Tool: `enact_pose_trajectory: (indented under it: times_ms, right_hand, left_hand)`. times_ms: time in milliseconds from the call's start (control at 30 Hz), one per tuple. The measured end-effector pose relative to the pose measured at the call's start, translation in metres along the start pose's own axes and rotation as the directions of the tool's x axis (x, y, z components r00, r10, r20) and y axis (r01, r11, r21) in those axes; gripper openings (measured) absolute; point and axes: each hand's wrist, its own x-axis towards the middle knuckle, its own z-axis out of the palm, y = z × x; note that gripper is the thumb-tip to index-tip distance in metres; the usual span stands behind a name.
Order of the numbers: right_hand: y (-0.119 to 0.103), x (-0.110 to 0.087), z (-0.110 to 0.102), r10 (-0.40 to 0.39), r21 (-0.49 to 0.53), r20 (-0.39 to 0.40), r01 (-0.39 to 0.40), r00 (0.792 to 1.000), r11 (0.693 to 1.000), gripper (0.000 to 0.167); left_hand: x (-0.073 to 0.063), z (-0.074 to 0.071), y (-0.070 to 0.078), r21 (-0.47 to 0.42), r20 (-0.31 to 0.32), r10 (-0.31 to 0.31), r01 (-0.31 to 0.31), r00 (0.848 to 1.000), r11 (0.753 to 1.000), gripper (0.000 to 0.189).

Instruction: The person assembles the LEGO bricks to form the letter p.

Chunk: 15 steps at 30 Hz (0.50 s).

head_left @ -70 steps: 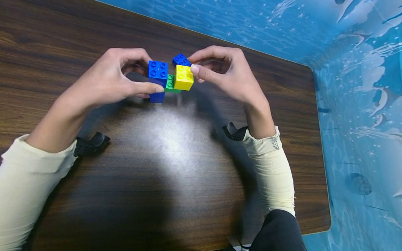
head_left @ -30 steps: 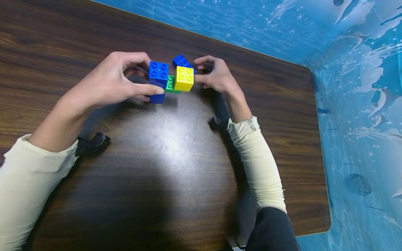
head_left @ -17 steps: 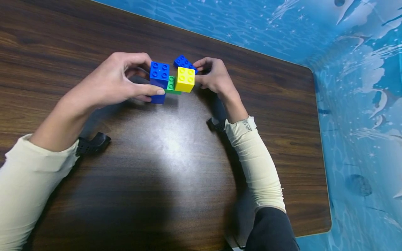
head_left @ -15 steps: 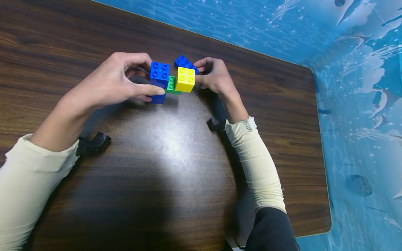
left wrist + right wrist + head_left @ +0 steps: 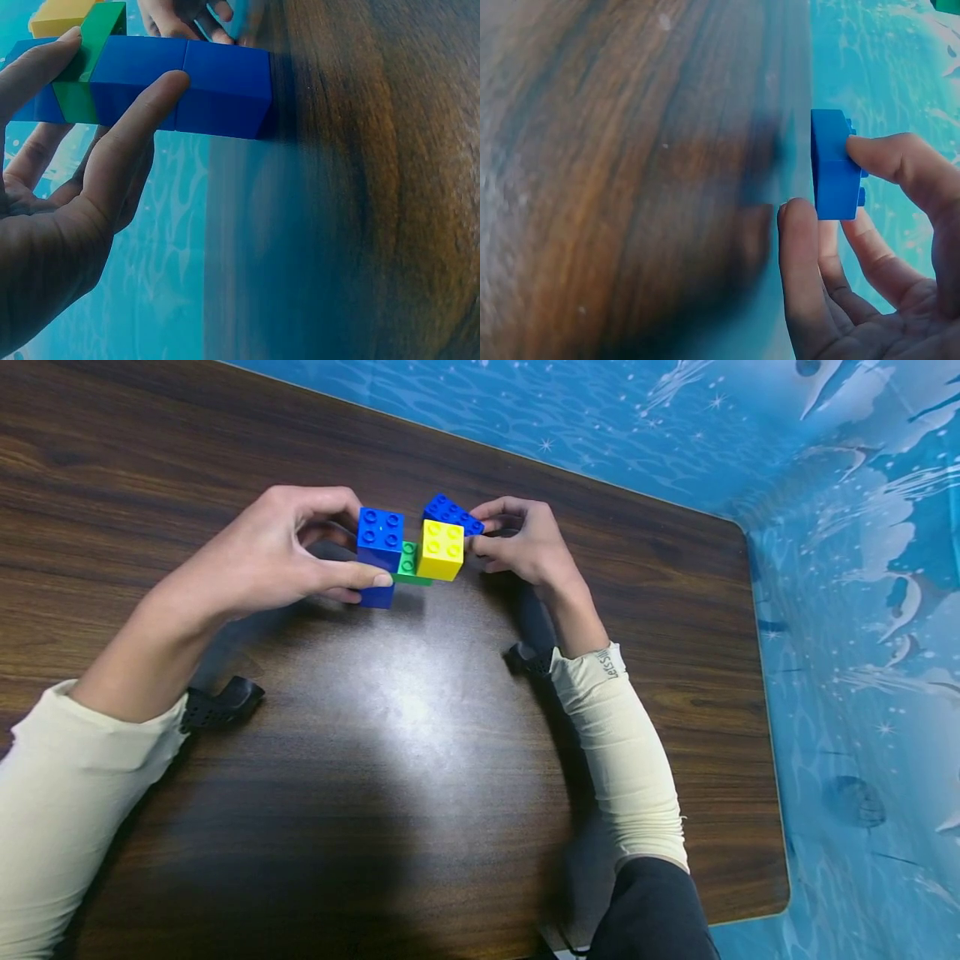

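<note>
The stacked tower of blue plastic bricks (image 5: 378, 547) with a green plastic brick (image 5: 408, 562) and a yellow plastic brick (image 5: 440, 549) attached stands on the dark wooden worktop (image 5: 420, 735), gripped between thumb and fingers of the left hand (image 5: 277, 552). A loose blue plastic brick (image 5: 452, 514) is pinched by the right hand (image 5: 525, 539) just behind the yellow one; it should be kept level and its studs aligned, with the tower held steady. The blue patterned backdrop (image 5: 847, 527) borders the worktop; the yellow brick crowds the approach
</note>
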Motion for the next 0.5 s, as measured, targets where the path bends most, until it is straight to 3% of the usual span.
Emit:
enact_pose_trajectory:
  times_ms: [500]
  right_hand:
    - [-0.012,-0.015,-0.015,-0.146,0.069,-0.011,0.146,0.989,0.987,0.030]
  left_hand:
    - [0.000,0.000,-0.001,0.006,-0.002,-0.006,0.006,1.000,1.000,0.033]
